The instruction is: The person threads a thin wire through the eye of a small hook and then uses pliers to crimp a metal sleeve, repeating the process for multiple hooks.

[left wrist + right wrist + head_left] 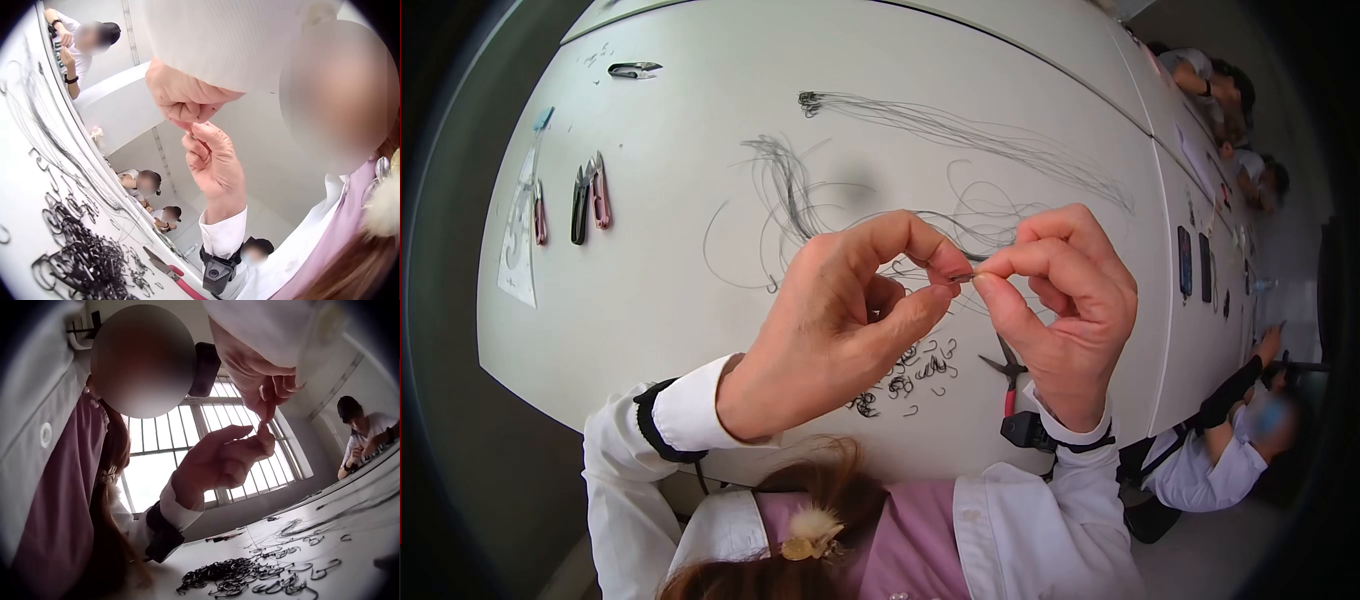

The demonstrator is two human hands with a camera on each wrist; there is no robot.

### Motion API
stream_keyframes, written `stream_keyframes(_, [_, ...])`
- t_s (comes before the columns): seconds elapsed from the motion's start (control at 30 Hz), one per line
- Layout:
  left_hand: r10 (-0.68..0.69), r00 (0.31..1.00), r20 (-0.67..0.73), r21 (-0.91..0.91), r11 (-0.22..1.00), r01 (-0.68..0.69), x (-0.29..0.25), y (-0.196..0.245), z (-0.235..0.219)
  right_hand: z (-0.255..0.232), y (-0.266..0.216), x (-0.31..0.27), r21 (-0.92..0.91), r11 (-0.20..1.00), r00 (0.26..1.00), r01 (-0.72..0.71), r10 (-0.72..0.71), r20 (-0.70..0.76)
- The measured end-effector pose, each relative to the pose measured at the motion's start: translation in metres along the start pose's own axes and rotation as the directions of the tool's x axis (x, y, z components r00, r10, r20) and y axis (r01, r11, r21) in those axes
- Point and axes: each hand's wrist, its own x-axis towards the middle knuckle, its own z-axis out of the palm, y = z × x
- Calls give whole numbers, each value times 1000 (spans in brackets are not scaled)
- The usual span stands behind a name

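Observation:
In front of the chest, my left hand (pixel 830 310) pinches a small, dark fish hook (pixel 962 279) between thumb and forefinger. My right hand (pixel 1070 290) meets it from the other side, thumb and forefinger pinched at the same hook's end. Fingertips cover most of the hook. Below the hands lies a loose pile of black fish hooks (pixel 935 365), which the left wrist view shows close up (pixel 81 256). Behind them on the table, a bundle of thin fishing line (pixel 788 185) spreads in loops.
A second bundle of line (pixel 960 130) with hooks at one end stretches across the table (pixel 700 60). Pliers (pixel 1009 375) lie by the right wrist. Thread snips (pixel 600 195) and a clear set square (pixel 518 235) are at the left. Other people sit along the right.

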Motion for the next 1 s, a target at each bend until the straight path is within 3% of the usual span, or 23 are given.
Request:
stream_keyframes(0.07, [-45,998,36,107,993,41,0,-1,-3,0,0,0,-18,1000,1000,3,-3,14])
stream_keyframes(0.17, [-154,987,42,83,985,150,1,4,-7,1,0,0,-19,999,999,27,-26,31])
stream_keyframes(0.37, [-76,997,-25,-82,994,73,5,-9,-3,3,1,-2,-46,997,995,65,-62,72])
stream_keyframes(0.47, [-116,993,-32,-91,989,113,4,-5,-5,3,-1,0,-42,998,998,39,-36,54])
stream_keyframes(0.53, [-100,993,-60,-126,988,92,5,-7,-5,1,-8,4,-26,993,987,-113,116,110])
stream_keyframes(0.57, [-87,992,-87,-159,985,73,5,-8,-5,0,-8,4,-26,994,987,-110,113,112])
stream_keyframes(0.67, [-139,977,-164,-182,977,109,7,-6,-7,1,-2,2,-70,996,990,-55,63,127])
stream_keyframes(0.73, [-146,976,-164,-210,971,110,7,-6,-9,4,1,1,-51,994,992,97,-93,81])
stream_keyframes(0.77, [-153,972,-176,-207,972,115,7,-5,-9,6,1,1,-51,994,992,99,-94,84])
stream_keyframes(0.83, [-160,969,-190,-205,971,120,8,-5,-10,9,-1,-1,-143,948,958,285,-277,69])
stream_keyframes(1.0, [-184,959,-217,-300,947,113,11,-5,-13,8,-5,-3,-189,900,919,393,-378,112])
